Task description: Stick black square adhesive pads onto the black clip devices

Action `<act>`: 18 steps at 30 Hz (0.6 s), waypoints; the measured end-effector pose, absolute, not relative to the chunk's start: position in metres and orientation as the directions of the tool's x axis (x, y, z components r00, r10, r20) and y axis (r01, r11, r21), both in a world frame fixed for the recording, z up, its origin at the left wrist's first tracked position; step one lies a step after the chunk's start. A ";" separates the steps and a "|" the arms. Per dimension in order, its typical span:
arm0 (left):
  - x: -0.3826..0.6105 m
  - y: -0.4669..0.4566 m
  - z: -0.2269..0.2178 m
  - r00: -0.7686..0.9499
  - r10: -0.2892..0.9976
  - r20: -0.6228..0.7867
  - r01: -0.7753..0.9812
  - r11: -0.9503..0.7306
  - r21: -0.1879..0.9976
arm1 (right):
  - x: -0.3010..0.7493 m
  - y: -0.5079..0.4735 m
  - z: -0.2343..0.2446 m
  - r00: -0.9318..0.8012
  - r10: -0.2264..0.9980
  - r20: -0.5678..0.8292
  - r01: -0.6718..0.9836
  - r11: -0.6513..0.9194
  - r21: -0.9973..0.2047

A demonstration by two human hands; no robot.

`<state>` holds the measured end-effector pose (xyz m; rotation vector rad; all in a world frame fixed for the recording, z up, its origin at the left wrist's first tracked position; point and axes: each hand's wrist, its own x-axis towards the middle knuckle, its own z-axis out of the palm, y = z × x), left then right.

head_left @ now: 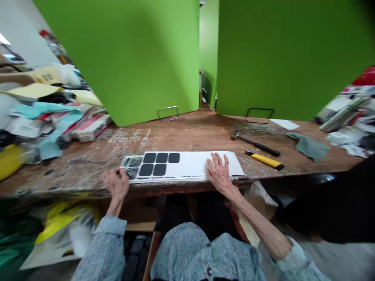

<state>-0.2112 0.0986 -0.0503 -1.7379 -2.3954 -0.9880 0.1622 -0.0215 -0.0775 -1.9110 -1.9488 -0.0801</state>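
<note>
A long white sheet [190, 167] lies along the table's front edge, with several dark grey rounded-square pads [159, 169] in two rows on its left part. At its left end, shiny film [134, 161] shows more dark squares beneath. My left hand [116, 182] is beside that end, fingers curled together; a small dark spot shows between thumb and forefinger, but whether it is a held piece I cannot make out. Toward the sheet's right end, my right hand [219, 173] rests on the white surface with its fingers spread, holding nothing.
Right of the sheet lie a hammer [258, 145], a yellow utility knife [267, 160] and a grey-green cloth [309, 146]. Large green panels [152, 58] stand behind. Piled packets [90, 127] crowd the left side. Below the table is a box of dark pieces [137, 246].
</note>
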 end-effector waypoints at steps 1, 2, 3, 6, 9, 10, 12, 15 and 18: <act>-0.213 0.098 -0.049 -0.371 0.854 0.363 0.864 0.175 0.472 | 0.155 -0.019 -0.078 -0.008 0.944 0.329 0.961 0.098 -0.257; -0.216 0.098 -0.049 -0.365 0.859 0.359 0.865 0.170 0.472 | 0.147 -0.016 -0.079 -0.040 0.943 0.331 0.952 0.137 -0.275; -0.218 0.097 -0.049 -0.361 0.862 0.355 0.864 0.167 0.474 | 0.138 -0.013 -0.081 -0.066 0.940 0.333 0.942 0.169 -0.290; -0.225 0.097 -0.048 -0.367 0.863 0.348 0.853 0.163 0.495 | 0.115 -0.005 -0.090 -0.111 0.934 0.339 0.924 0.223 -0.311; -0.228 0.097 -0.045 -0.373 0.867 0.330 0.842 0.168 0.512 | 0.107 0.002 -0.093 -0.109 0.929 0.355 0.920 0.229 -0.317; -0.229 0.096 -0.043 -0.371 0.872 0.321 0.842 0.170 0.512 | 0.107 0.004 -0.094 -0.106 0.926 0.362 0.919 0.230 -0.320; -0.228 0.094 -0.038 -0.360 0.884 0.299 0.847 0.176 0.501 | 0.107 0.009 -0.094 -0.119 0.918 0.379 0.912 0.252 -0.324; -0.220 0.087 -0.029 -0.364 0.881 0.303 0.863 0.197 0.466 | 0.099 0.018 -0.096 -0.217 0.896 0.386 0.883 0.349 -0.315; -0.201 0.081 -0.023 -0.330 0.897 0.296 0.884 0.183 0.431 | 0.085 0.024 -0.098 -0.283 0.882 0.377 0.865 0.404 -0.296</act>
